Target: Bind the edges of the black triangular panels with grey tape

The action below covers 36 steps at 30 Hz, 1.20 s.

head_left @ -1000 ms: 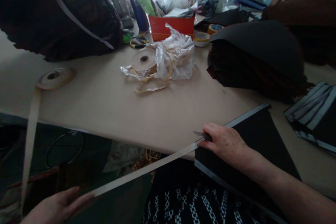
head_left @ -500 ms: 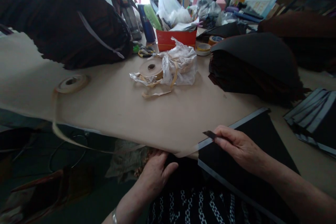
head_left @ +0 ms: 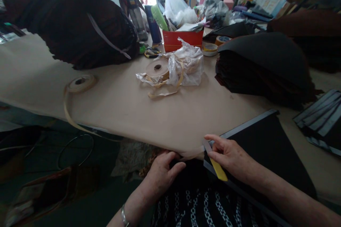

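My right hand [head_left: 230,156] rests on the near corner of a black sheet [head_left: 269,145] edged with grey tape, and its fingers are closed on a small tool with a yellow handle [head_left: 217,168]. Just left of that corner, at the table's front edge, my left hand [head_left: 161,173] pinches a beige tape strip [head_left: 191,155]. The tape hangs slack below the table edge and runs up to a tape roll [head_left: 80,83] lying flat at the left.
A tall stack of black sheets [head_left: 263,67] stands right of centre. Taped black pieces [head_left: 319,117] lie at the far right. A plastic bag with tape rolls [head_left: 176,67], a red box [head_left: 182,39] and a dark fabric heap [head_left: 71,21] sit farther back.
My left hand came in from the far left to the table edge beside the sheet's corner, so the taut tape went slack. My right hand turned the tool, showing its yellow handle.
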Each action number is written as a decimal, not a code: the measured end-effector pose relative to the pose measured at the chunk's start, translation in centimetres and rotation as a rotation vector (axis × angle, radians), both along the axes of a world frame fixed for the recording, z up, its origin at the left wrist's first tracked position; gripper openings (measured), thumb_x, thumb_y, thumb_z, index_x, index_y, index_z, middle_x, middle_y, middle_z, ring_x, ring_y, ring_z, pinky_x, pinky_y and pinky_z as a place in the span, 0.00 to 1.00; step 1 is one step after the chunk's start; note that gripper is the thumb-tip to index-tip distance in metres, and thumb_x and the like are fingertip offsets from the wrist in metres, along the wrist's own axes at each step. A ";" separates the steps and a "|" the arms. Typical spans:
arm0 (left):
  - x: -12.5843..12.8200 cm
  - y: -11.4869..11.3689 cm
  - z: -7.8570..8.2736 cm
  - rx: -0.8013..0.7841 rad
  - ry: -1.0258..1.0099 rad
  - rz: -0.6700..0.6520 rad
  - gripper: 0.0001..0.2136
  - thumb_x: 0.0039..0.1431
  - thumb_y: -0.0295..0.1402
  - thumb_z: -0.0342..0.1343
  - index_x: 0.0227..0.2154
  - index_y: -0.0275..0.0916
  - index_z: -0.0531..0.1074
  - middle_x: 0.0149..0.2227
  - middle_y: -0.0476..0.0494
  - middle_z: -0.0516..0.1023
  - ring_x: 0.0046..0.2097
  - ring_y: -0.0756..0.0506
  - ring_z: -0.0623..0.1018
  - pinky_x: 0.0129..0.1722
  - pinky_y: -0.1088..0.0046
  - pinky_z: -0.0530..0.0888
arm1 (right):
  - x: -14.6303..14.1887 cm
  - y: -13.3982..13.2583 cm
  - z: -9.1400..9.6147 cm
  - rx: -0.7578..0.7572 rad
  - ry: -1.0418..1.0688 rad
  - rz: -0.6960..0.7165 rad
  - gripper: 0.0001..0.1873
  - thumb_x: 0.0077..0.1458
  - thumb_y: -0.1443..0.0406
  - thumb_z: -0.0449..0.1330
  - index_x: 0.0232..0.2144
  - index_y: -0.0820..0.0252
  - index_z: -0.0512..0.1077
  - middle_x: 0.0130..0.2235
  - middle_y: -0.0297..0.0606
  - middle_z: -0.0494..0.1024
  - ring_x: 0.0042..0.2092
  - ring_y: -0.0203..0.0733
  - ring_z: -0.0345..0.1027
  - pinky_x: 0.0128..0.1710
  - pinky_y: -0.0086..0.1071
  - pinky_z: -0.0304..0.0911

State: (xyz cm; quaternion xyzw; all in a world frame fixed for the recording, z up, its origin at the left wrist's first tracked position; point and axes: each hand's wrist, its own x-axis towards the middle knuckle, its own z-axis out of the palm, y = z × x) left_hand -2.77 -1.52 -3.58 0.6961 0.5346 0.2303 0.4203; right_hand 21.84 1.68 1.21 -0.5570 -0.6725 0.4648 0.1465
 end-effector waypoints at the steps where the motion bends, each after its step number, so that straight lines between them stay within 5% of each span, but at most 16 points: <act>1: 0.1 0.0 0.4 -0.048 -0.005 -0.005 0.06 0.57 0.35 0.54 0.31 0.37 0.71 0.32 0.46 0.74 0.36 0.45 0.71 0.37 0.72 0.68 | -0.1 -0.1 0.1 0.011 -0.012 0.007 0.23 0.51 0.67 0.54 0.51 0.64 0.67 0.22 0.29 0.67 0.24 0.33 0.60 0.25 0.28 0.55; 5: 0.9 0.0 2.0 -0.127 -0.038 -0.055 0.06 0.58 0.34 0.54 0.29 0.37 0.69 0.26 0.51 0.71 0.29 0.49 0.68 0.29 0.77 0.64 | 0.0 -0.4 0.0 0.014 0.008 -0.009 0.24 0.52 0.67 0.53 0.52 0.63 0.66 0.22 0.30 0.68 0.24 0.34 0.61 0.25 0.28 0.55; 11: 2.6 0.0 3.7 0.238 0.414 -0.022 0.04 0.59 0.27 0.55 0.29 0.38 0.67 0.32 0.48 0.70 0.34 0.45 0.71 0.32 0.72 0.66 | 0.1 -0.6 -0.7 0.038 -0.010 -0.017 0.24 0.52 0.65 0.53 0.52 0.62 0.67 0.23 0.30 0.69 0.25 0.34 0.62 0.26 0.29 0.57; 15: 2.6 -0.6 3.2 0.288 0.600 0.011 0.05 0.60 0.26 0.54 0.29 0.38 0.67 0.32 0.47 0.69 0.36 0.42 0.71 0.34 0.67 0.70 | 0.0 -0.7 -0.8 0.063 -0.045 0.001 0.24 0.52 0.65 0.53 0.52 0.60 0.67 0.24 0.32 0.70 0.26 0.36 0.63 0.28 0.31 0.58; 18: 1.4 -1.3 1.6 0.339 0.542 0.086 0.04 0.62 0.28 0.53 0.30 0.38 0.67 0.33 0.44 0.70 0.39 0.40 0.71 0.40 0.61 0.71 | -0.1 -0.7 -0.8 0.077 -0.092 0.023 0.25 0.52 0.65 0.53 0.53 0.61 0.67 0.24 0.32 0.70 0.26 0.37 0.64 0.29 0.32 0.58; 22: -0.3 -1.4 -1.3 0.298 0.336 0.235 0.09 0.59 0.33 0.54 0.42 0.37 0.68 0.47 0.38 0.69 0.54 0.33 0.63 0.54 0.48 0.62 | -0.3 -0.8 -0.8 0.125 -0.169 0.067 0.24 0.52 0.66 0.52 0.52 0.59 0.67 0.25 0.32 0.72 0.28 0.37 0.65 0.30 0.32 0.57; 29: -0.2 0.1 -5.3 0.185 0.054 0.234 0.15 0.58 0.34 0.51 0.49 0.39 0.67 0.51 0.39 0.67 0.55 0.36 0.64 0.56 0.53 0.62 | -0.7 -1.1 -0.7 0.158 -0.236 0.031 0.23 0.53 0.67 0.52 0.52 0.58 0.67 0.27 0.32 0.73 0.28 0.36 0.64 0.29 0.30 0.56; 33: -0.3 0.3 -5.7 0.142 -0.034 0.197 0.15 0.56 0.34 0.54 0.47 0.40 0.69 0.50 0.40 0.69 0.54 0.36 0.65 0.56 0.54 0.62 | -0.4 -1.2 -1.1 0.172 -0.261 0.034 0.23 0.53 0.67 0.52 0.52 0.58 0.67 0.26 0.32 0.74 0.28 0.36 0.66 0.29 0.30 0.56; 36: -0.4 -0.4 -3.6 0.138 -0.039 0.176 0.11 0.56 0.32 0.54 0.42 0.41 0.73 0.47 0.43 0.72 0.51 0.38 0.68 0.55 0.59 0.64 | 0.2 -1.7 -1.5 0.244 -0.255 0.056 0.22 0.53 0.65 0.52 0.51 0.56 0.68 0.25 0.32 0.73 0.26 0.36 0.66 0.25 0.29 0.56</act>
